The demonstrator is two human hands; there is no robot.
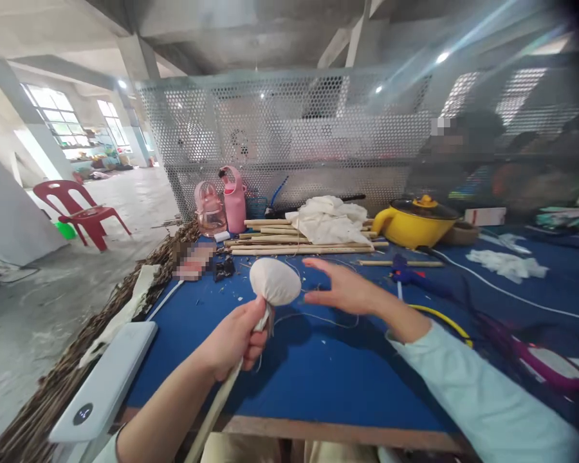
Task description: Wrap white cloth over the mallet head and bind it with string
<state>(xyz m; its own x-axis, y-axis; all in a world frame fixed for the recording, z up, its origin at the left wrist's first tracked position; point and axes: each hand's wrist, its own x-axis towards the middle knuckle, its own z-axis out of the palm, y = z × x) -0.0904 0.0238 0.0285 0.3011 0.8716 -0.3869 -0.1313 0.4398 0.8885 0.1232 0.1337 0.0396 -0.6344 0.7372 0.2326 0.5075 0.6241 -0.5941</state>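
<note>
My left hand [241,335] is wrapped round a wooden stick [215,411] just below its rounded head, which is covered in white cloth [276,281]. The cloth is gathered tight under the head, where my fingers close on it. The stick slants down toward me past the table's front edge. To the right of the head, my right hand [347,289] hovers with thumb and fingers apart, holding nothing that I can see. A thin pale thread [318,316] loops across the blue table [338,379] below that hand.
Wooden sticks [270,236] lie at the back, partly under crumpled white cloth [328,218]. Pink bottles [235,202] stand left of them, a yellow electric pot [412,225] right. A blue glue gun [415,280] and cables occupy the right side. A white power bank [109,379] sits front left.
</note>
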